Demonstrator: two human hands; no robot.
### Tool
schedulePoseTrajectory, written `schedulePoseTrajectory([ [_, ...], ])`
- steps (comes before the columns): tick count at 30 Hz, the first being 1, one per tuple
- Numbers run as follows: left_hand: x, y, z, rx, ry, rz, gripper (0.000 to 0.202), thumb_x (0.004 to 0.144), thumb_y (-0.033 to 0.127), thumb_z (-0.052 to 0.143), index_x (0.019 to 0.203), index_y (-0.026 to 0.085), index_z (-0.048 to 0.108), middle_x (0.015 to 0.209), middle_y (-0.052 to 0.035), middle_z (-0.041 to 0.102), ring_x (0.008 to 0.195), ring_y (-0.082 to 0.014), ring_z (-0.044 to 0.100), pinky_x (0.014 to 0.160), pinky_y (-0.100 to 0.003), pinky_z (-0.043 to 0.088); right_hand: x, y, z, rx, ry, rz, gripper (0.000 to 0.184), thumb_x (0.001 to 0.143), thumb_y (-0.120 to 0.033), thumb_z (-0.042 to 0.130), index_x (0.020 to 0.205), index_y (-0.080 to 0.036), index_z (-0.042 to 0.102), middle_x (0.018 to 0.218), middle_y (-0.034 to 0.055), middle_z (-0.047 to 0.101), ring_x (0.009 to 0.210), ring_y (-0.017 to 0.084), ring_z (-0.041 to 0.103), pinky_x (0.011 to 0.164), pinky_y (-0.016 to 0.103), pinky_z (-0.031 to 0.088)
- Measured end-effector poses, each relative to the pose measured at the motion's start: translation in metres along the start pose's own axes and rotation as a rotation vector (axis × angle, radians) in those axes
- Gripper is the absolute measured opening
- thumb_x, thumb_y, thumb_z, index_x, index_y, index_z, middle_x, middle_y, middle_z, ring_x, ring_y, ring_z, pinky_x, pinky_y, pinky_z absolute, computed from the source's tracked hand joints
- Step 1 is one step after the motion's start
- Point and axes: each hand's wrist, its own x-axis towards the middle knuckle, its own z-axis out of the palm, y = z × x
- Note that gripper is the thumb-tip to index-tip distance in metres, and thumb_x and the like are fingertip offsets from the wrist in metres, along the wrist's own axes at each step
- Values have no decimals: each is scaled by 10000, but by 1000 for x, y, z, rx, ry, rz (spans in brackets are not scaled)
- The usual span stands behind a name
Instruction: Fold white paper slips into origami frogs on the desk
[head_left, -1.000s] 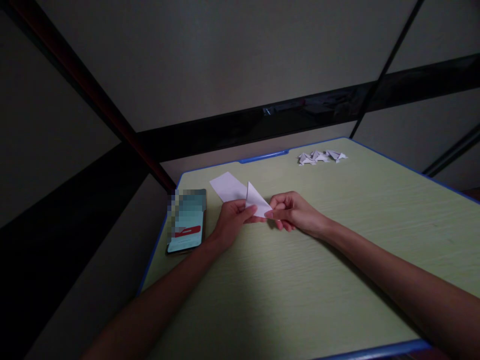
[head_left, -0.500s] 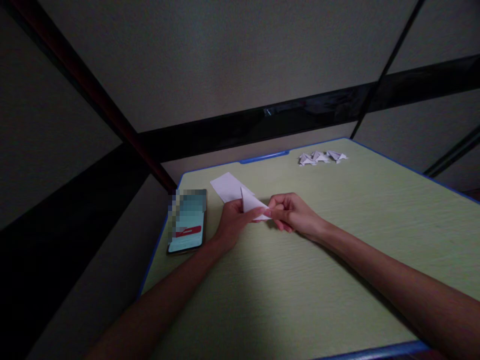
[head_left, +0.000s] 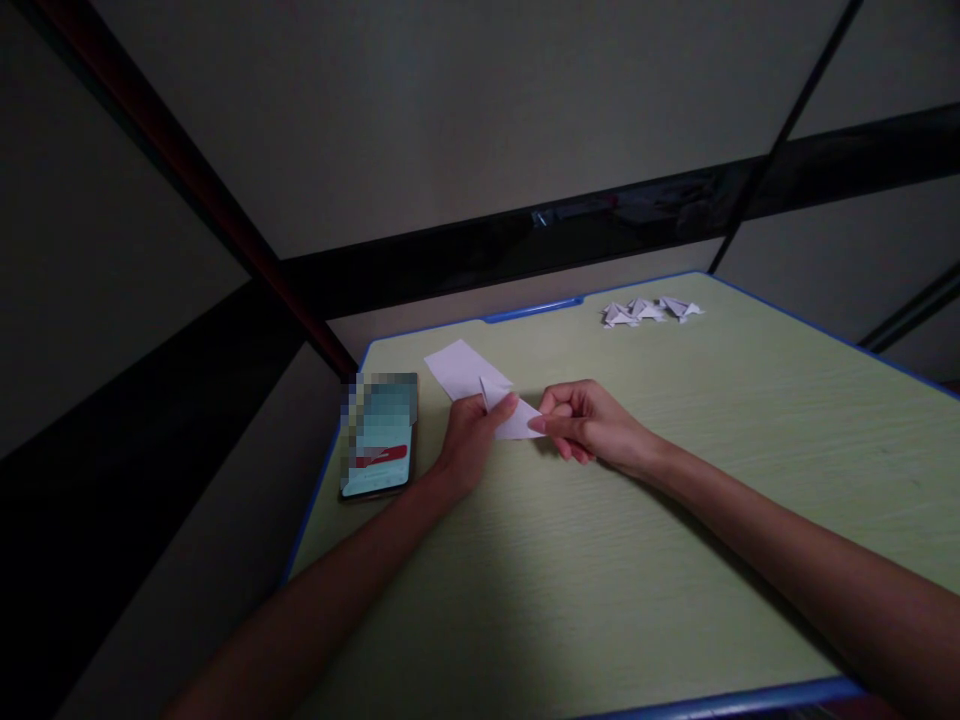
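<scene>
Between my hands is a folded white sheet of paper point(head_left: 514, 420), roughly triangular, held just above the table. My left hand point(head_left: 469, 435) grips it from the left, thumb lying on top and the fingers mostly hidden beneath. At the paper's right-hand corner, my right hand point(head_left: 585, 420) pinches it between thumb and curled fingers. Behind my left hand, a flat white piece of paper point(head_left: 465, 367) lies on the table, partly covered by the folded one.
A phone point(head_left: 382, 440) with its screen lit lies left of my left hand. Several small folded paper figures point(head_left: 649, 312) sit near the far right edge of the pale green table point(head_left: 675, 600), which has a blue rim. A panelled wall point(head_left: 487, 130) stands behind.
My left thumb has slid up and away from the right corner, baring more of the folded paper's lower part. My right hand keeps its pinch. The view has shifted slightly.
</scene>
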Motion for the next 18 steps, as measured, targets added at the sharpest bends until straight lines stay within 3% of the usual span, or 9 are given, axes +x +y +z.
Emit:
schedulePoseTrajectory([
  [7,3,-4,-2,-44,75,15,282,639,368,593,518,122,527,447,53,423,440,-63,361,483,-203,287,1,3,-1,-37,-8,2,192,677,-187,557,531,-146,438,318,-70,468,240,16,325,269,136,197],
  [13,0,2,2,-50,46,-21,235,630,338,597,579,109,598,479,23,513,490,-84,445,501,-205,316,2,4,-2,-40,-10,9,203,681,-203,558,532,-146,431,318,-69,468,242,14,327,272,133,202],
  [18,-3,8,7,21,114,-22,165,559,271,648,580,112,613,508,19,560,467,-75,450,472,-198,315,2,6,3,-85,-8,-9,160,679,-168,540,558,-145,439,330,-73,473,248,18,340,281,132,241],
])
